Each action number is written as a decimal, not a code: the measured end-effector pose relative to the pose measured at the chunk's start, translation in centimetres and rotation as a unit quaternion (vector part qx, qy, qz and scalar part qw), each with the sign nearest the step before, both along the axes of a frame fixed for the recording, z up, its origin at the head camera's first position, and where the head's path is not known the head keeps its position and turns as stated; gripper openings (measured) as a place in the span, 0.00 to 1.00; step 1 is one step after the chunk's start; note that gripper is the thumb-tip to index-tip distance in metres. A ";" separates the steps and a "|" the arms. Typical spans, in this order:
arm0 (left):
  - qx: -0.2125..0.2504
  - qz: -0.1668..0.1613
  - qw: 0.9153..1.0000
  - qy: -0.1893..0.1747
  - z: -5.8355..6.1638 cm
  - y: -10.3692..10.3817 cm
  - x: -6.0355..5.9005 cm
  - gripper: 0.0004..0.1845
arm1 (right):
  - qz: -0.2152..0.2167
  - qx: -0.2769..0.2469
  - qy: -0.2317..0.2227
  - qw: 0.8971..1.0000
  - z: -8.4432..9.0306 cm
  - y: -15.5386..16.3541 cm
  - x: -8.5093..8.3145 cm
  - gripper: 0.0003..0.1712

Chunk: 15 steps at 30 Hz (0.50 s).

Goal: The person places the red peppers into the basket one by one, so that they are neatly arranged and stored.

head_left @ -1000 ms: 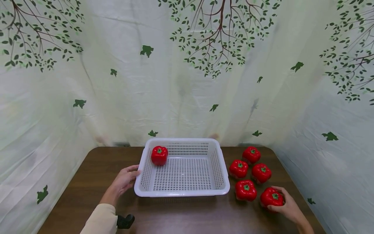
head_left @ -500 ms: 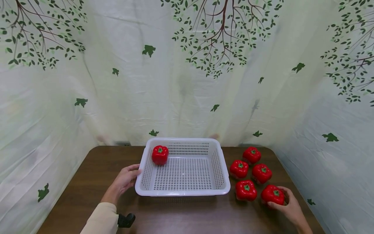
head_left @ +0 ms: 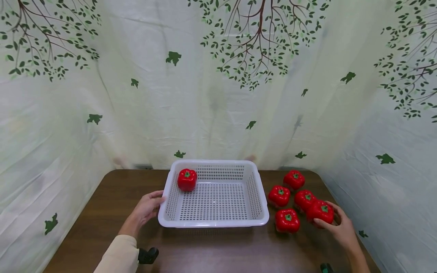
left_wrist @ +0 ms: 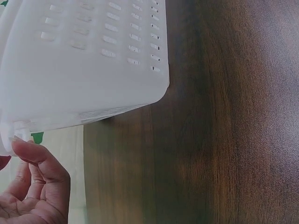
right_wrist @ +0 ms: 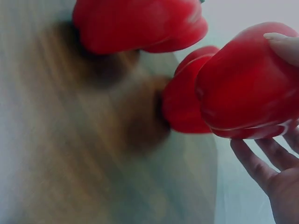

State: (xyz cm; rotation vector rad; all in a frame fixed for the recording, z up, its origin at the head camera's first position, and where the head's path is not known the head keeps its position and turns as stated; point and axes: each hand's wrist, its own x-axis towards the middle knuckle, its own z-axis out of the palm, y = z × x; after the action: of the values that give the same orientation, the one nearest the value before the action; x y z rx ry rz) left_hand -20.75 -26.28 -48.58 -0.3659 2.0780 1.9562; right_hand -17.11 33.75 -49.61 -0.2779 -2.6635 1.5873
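Red pepper (head_left: 320, 211) being gripped in right hand (head_left: 341, 227) at 4 o'clock, fingers (right_wrist: 254, 163) curled round it, lifted clear of the table (head_left: 112, 197). Left hand (head_left: 145, 208) at 8 o'clock resting against white basket (head_left: 263, 212) rim, fingers relaxed, likely steadying it. Right wrist view showing grip from underneath, hidden from head view. Further out, one pepper in basket (head_left: 186, 179) at 11 o'clock.

No writing, label, brand mark or number can be read in any of the views. The backdrop cloth (head_left: 218, 94) carries only printed branches and green leaves, not letters. The white basket (head_left: 263, 212) and the red peppers (head_left: 287, 220) show plain surfaces with no markings.
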 end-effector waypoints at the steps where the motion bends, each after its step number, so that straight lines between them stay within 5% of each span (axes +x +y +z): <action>1: 0.000 -0.001 1.000 0.000 0.0 0.0 0.0 0.30 | 0.000 -0.004 0.001 1.000 0.2 -0.1 -0.2 0.50; 15: -0.005 0.003 1.000 -0.002 0.0 0.1 0.0 0.29 | 0.010 0.021 0.049 0.999 2.4 -1.7 -2.3 0.47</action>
State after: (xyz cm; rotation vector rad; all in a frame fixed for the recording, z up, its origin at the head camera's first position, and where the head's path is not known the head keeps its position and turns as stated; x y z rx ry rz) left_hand -20.78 -26.23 -48.56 -0.3785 2.0867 1.9470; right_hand -19.40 32.01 -47.17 -0.1679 -2.6309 1.5062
